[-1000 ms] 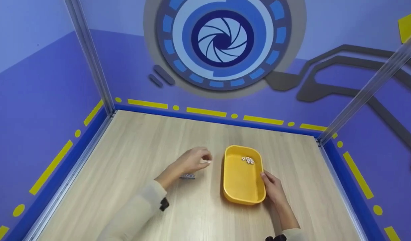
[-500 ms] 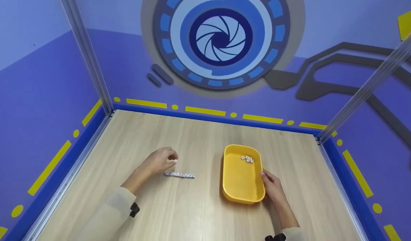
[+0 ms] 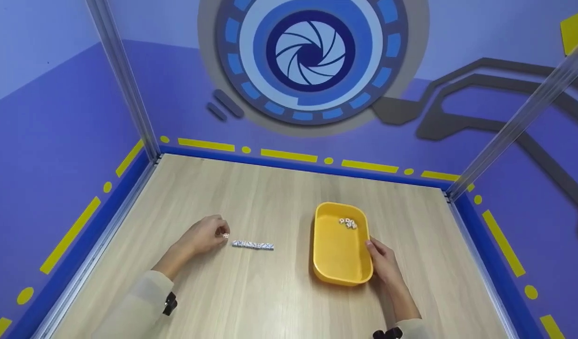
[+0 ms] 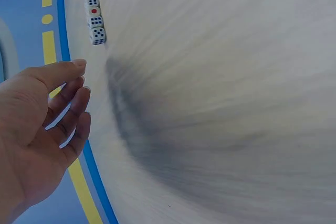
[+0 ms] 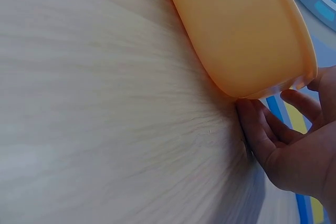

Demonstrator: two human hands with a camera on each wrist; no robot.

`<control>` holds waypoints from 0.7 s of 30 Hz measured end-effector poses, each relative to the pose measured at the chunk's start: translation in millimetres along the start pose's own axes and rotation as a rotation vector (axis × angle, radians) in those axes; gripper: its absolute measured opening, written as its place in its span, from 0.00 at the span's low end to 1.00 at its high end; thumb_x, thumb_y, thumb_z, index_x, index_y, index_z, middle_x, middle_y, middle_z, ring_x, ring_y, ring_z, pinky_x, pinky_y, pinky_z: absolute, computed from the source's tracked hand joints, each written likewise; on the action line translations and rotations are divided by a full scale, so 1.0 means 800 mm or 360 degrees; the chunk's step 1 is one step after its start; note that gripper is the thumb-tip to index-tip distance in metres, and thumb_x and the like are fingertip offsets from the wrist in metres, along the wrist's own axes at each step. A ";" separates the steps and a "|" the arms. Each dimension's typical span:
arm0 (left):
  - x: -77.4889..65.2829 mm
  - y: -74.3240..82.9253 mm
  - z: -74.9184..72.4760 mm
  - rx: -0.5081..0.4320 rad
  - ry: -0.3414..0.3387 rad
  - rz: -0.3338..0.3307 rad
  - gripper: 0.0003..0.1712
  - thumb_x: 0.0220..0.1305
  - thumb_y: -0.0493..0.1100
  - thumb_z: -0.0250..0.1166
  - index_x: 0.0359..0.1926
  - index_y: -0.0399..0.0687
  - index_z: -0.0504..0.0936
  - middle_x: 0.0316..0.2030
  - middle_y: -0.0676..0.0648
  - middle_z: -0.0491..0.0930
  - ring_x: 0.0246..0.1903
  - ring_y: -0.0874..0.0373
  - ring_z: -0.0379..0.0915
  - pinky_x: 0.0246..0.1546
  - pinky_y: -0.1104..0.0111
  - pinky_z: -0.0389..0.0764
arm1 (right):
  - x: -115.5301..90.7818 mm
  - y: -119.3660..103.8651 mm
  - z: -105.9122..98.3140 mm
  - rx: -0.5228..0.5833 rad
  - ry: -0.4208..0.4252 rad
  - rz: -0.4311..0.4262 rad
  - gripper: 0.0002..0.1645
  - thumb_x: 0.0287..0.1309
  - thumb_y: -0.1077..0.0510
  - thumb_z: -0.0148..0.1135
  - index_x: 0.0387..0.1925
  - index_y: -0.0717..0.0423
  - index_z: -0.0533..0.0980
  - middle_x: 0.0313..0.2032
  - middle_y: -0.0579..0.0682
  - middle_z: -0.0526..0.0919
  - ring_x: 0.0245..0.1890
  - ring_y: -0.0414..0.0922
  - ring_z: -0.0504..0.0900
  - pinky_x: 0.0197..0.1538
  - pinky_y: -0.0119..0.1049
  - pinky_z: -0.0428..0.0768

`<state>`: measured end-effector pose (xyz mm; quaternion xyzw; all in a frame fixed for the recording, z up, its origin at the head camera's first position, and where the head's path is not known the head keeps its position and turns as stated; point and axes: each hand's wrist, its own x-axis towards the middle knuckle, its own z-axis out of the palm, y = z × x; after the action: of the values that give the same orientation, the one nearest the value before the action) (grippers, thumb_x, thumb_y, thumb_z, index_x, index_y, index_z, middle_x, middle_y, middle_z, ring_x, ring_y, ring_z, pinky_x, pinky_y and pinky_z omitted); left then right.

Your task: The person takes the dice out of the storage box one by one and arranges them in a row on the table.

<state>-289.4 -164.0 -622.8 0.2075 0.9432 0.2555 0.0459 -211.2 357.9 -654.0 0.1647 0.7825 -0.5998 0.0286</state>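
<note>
At the fingertips of my left hand (image 3: pixel 205 234) is a white die (image 3: pixel 226 235), pinched just above the table, left of a dice row. In the left wrist view the left hand (image 4: pixel 47 108) shows its palm side, and the pinched die is hidden. The row of dice (image 3: pixel 252 245) lies in a straight line, side by side; its near end die (image 4: pixel 98 35) is close to my thumb tip. My right hand (image 3: pixel 385 263) grips the right side of a yellow tray (image 3: pixel 338 254), thumb at the rim, other fingers against the outer wall. Several loose dice (image 3: pixel 348 223) lie inside, toward the tray's far end.
The light wood table (image 3: pixel 270 301) is bounded by blue printed panels (image 3: pixel 289 136) at the back and both sides. Metal posts (image 3: pixel 129 89) stand at the back corners. Bare wood separates the dice row from the tray.
My left hand has moved left, away from the tray, past the dice row, and then lowered toward the table with the die. The row came into full sight. The right hand and tray stayed put.
</note>
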 end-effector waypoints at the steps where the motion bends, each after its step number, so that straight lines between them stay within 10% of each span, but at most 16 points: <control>1: -0.002 -0.001 0.001 -0.0012 -0.0006 -0.0003 0.07 0.58 0.36 0.70 0.37 0.50 0.84 0.34 0.53 0.76 0.35 0.60 0.72 0.41 0.63 0.77 | 0.000 0.000 0.000 -0.0002 0.0000 0.0002 0.38 0.71 0.37 0.50 0.74 0.50 0.62 0.63 0.57 0.75 0.50 0.50 0.81 0.48 0.37 0.82; 21: -0.007 -0.002 0.030 -0.0101 -0.0009 -0.0034 0.07 0.58 0.36 0.72 0.36 0.51 0.85 0.33 0.54 0.77 0.34 0.60 0.73 0.38 0.65 0.76 | -0.003 -0.003 0.002 0.0069 -0.0035 0.0019 0.38 0.71 0.38 0.51 0.74 0.51 0.60 0.63 0.57 0.74 0.54 0.51 0.80 0.52 0.41 0.81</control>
<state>-280.6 -156.2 -644.8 0.1967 0.9366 0.2843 0.0580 -209.7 355.4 -651.5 0.1632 0.7679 -0.6183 0.0372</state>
